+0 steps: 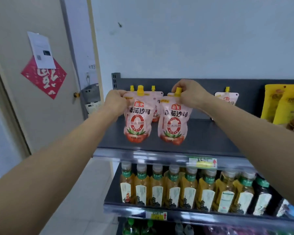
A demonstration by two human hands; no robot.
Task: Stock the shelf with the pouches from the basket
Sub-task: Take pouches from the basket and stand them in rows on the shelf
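Note:
Two pink tomato-sauce pouches with yellow spout caps stand upright on the dark grey top shelf. My left hand pinches the top left corner of the left pouch. At the same height, my right hand grips the top of the right pouch beside its cap. More of the same pouches stand behind these two, and one more pouch stands at the back further right. The basket is out of sight.
Yellow snack bags fill the shelf's right end. Rows of tea bottles fill the shelf below, behind a price-tag rail. A door with a red paper square is on the left.

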